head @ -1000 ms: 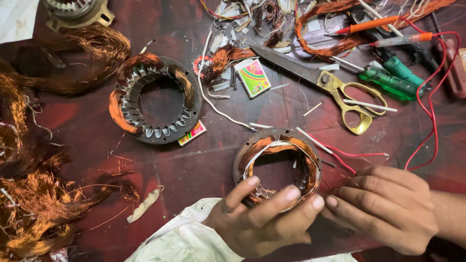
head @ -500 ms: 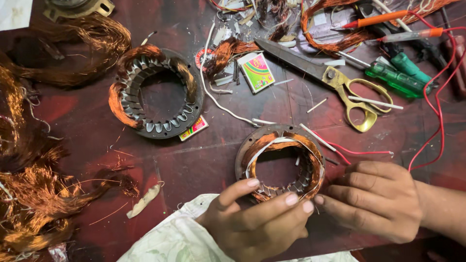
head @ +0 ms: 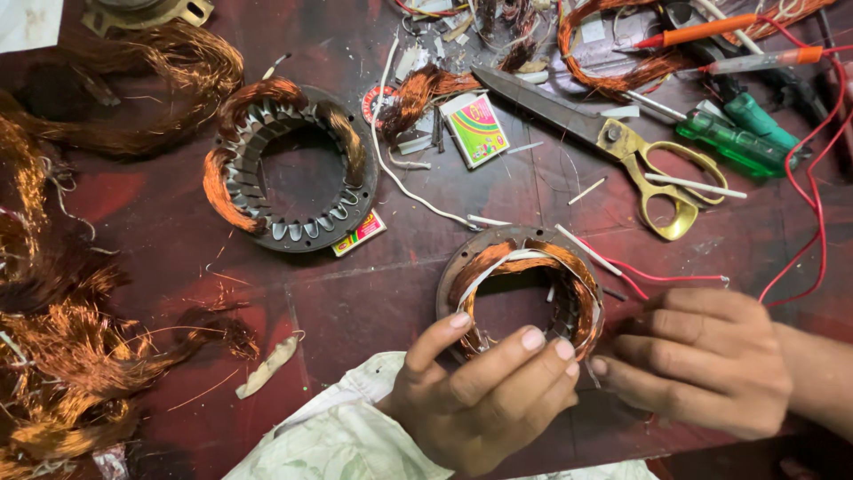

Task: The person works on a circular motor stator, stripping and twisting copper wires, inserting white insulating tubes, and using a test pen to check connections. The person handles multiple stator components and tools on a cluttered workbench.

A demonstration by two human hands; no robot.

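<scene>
Both my hands are staying at the wound stator (head: 524,293), barely shifted. My left hand (head: 484,391) is pinching its near rim; my right hand (head: 702,360) is pressing fingertips (head: 601,365) against its side, gripping nothing.

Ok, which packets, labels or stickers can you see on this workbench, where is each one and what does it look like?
Small box: above the wound ring, left of the scissors; flat rectangle, green and pink with a yellow oval.
Small label: at the lower right edge of the big stripped ring; narrow strip, red, yellow and white.
Round sticker: upper right of that ring; red and white, partly hidden.
</scene>
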